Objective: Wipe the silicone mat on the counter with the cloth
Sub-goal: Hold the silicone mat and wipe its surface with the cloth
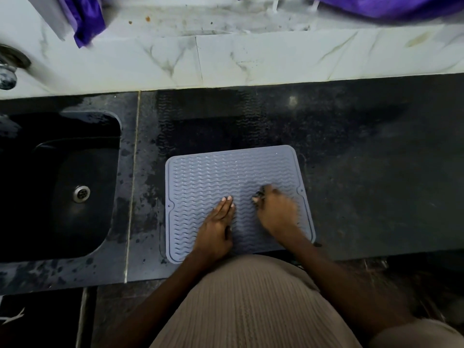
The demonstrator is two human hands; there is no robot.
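A grey silicone mat (213,177) with wavy ridges lies flat on the dark counter (364,159), close to its front edge. My left hand (218,222) presses flat on the mat's lower middle, fingers straight and together. My right hand (276,212) is on the mat's right part, blurred by motion, fingers curled over a small dark cloth (259,193) of which only a scrap shows at the fingertips.
A black sink (50,187) with a metal drain (81,193) sits left of the mat. A tap (10,69) is at the far left. Behind runs a white marble ledge (251,64), with purple fabric (88,21) hanging over it. The counter around the mat looks wet.
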